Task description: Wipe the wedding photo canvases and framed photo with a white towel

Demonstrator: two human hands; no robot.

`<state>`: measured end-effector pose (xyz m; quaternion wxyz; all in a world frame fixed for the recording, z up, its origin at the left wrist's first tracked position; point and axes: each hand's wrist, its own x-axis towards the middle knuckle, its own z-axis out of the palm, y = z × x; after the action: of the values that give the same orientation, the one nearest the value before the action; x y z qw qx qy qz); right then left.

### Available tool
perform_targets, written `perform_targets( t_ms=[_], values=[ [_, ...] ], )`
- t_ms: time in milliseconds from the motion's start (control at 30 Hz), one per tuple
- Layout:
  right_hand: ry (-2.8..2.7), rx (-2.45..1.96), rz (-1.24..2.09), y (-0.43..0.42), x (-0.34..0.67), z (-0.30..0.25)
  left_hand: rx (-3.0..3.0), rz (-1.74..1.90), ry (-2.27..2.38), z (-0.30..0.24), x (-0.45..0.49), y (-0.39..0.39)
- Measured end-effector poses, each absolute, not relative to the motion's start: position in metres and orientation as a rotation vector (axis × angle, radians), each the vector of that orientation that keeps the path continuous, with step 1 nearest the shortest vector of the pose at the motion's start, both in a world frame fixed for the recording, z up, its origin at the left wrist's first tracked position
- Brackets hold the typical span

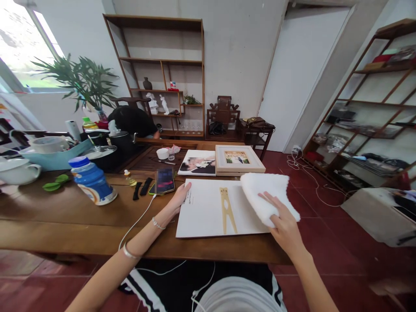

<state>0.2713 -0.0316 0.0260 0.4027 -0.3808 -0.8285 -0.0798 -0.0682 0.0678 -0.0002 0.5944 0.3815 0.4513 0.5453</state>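
A white flat board (pixel 204 216) lies at the front edge of the wooden table, with a yellowish A-shaped stand leg (pixel 225 212) on its face. My left hand (pixel 181 197) grips the board's left edge, near small printed text. In my right hand (pixel 282 221) is a white fluffy cloth (pixel 269 190), held over the board's right part and hiding that corner. Behind the board lie a photo panel (pixel 198 164) and a framed photo (pixel 240 159) in a pale wooden frame. Left of my left hand rests a phone (pixel 164 181) with a white cable plugged in.
On the table (pixel 136 234) stand a blue-capped bottle (pixel 92 180), a small dropper bottle (pixel 130 178), black strips (pixel 142 188), a white cup (pixel 162 153) and a blue tray (pixel 55 156). A person in black (pixel 133 120) bends down behind the table. Shelves line the walls.
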Motion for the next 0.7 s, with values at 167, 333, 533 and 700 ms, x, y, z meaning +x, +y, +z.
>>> perform_targets(
  t_ms=[167,333,533,700],
  values=[
    [-2.348,-1.119,-0.217,-0.025,0.256,0.016,0.855,1.218,1.090,-0.005,-0.071,0.072],
    [-2.449,-1.246,-0.195,-0.019,0.245,0.007,0.920,1.124,1.132,-0.003,-0.072,0.073],
    [-2.441,-1.333,-0.258,-0.015,0.234,0.001,1.375,1.147,1.316,0.005,-0.073,0.066],
    [-2.435,-1.350,-0.284,-0.014,0.231,-0.002,1.763,1.131,1.525,0.004,-0.076,0.063]
  ],
)
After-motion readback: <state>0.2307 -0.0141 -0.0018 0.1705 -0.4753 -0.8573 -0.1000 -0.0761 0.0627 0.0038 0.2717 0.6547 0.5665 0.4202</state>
